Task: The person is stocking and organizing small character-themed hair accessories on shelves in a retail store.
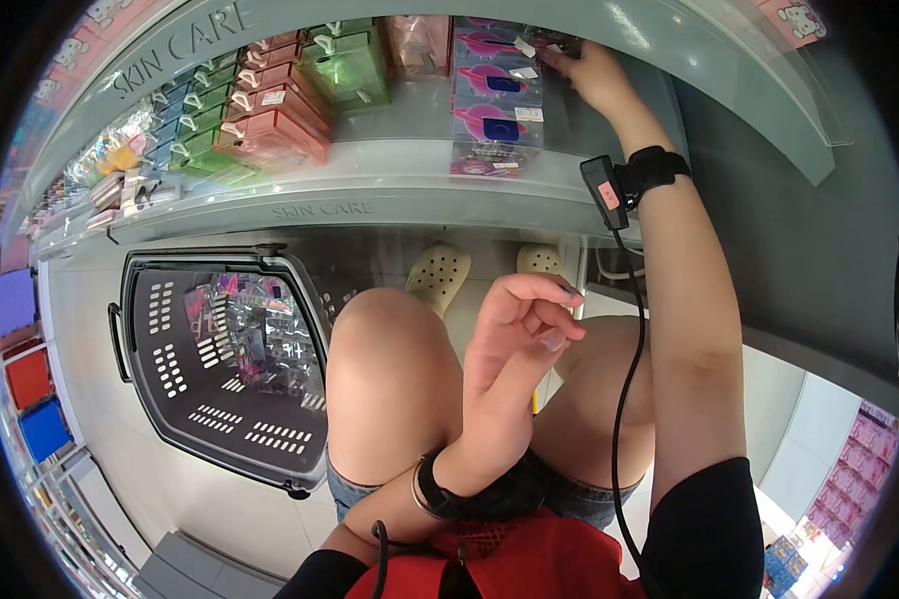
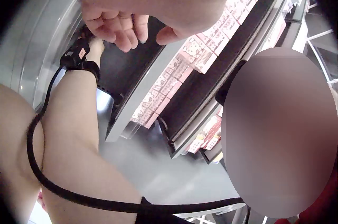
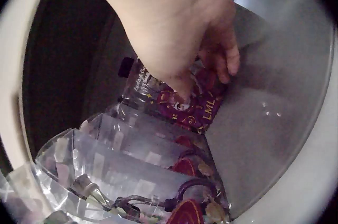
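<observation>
My right hand (image 1: 597,82) reaches deep into the upper shelf, at the far end of a row of clear packs with pink planet prints (image 1: 489,84). In the right wrist view, the right hand (image 3: 177,29) has its thumb on the front of a purple package (image 3: 198,105) with yellow lettering and its fingers bent at the package's edge. Clear packs with dark curved handles (image 3: 127,166) stand in a row beside it. My left hand (image 1: 514,349) hangs above the knees, fingers loosely curled, holding nothing; the left wrist view shows that hand (image 2: 153,7) empty too.
A dark basket (image 1: 170,419) with shiny packs (image 1: 265,339) inside stands on the floor at left. Green boxes (image 1: 345,70) and red boxes (image 1: 290,130) share the shelf, whose front edge (image 1: 320,210) runs above the knees. A black cable (image 1: 621,399) hangs from the right wrist camera.
</observation>
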